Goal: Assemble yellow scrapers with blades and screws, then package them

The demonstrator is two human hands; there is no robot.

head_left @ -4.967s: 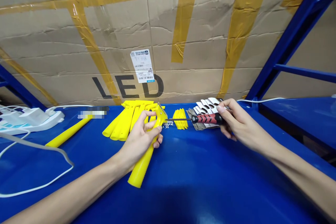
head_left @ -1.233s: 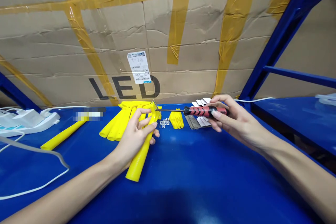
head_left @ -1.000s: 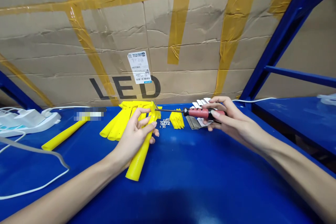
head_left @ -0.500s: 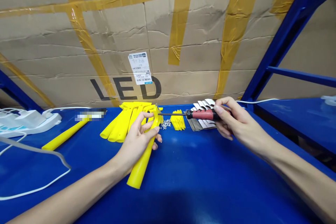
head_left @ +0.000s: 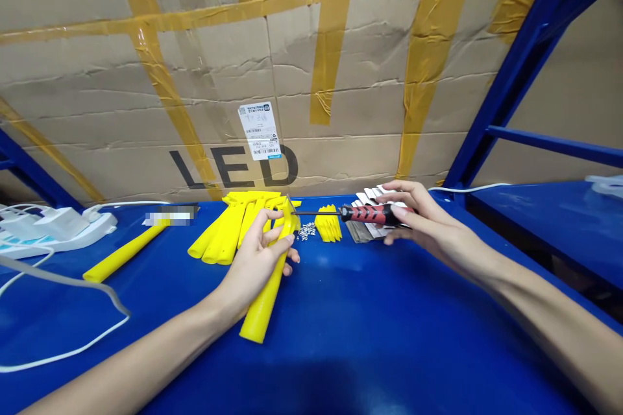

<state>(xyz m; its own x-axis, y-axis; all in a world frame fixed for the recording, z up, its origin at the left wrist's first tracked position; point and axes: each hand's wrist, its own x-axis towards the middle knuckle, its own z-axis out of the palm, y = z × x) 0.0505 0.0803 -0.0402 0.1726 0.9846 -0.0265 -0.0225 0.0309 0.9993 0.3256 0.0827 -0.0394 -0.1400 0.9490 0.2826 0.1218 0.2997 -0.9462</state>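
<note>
My left hand [head_left: 260,246] is closed around a yellow plastic scraper [head_left: 263,305], its round hollow-looking handle pointing down toward me and its head upward. A thin edge, seemingly a metal blade, shows at the head. My right hand [head_left: 423,211] holds a screwdriver [head_left: 367,214] by the end of its red and black handle, fingers partly extended along it. The shaft lies level and its tip meets the scraper's head; the exact contact point is too small to make out. Behind my left hand lies a pile of yellow handles [head_left: 219,233].
Small screws [head_left: 306,231], yellow plastic pieces [head_left: 329,224] and a fan of flat blades [head_left: 363,231] line the back of the blue table [head_left: 341,324]. Another yellow scraper [head_left: 124,253] lies left, near a white power strip [head_left: 97,225] and cable. A taped cardboard box [head_left: 341,149] stands behind.
My right hand's fingers have shifted around the screwdriver handle, which shows turned about its axis. The left hand and scraper stay almost where they were.
</note>
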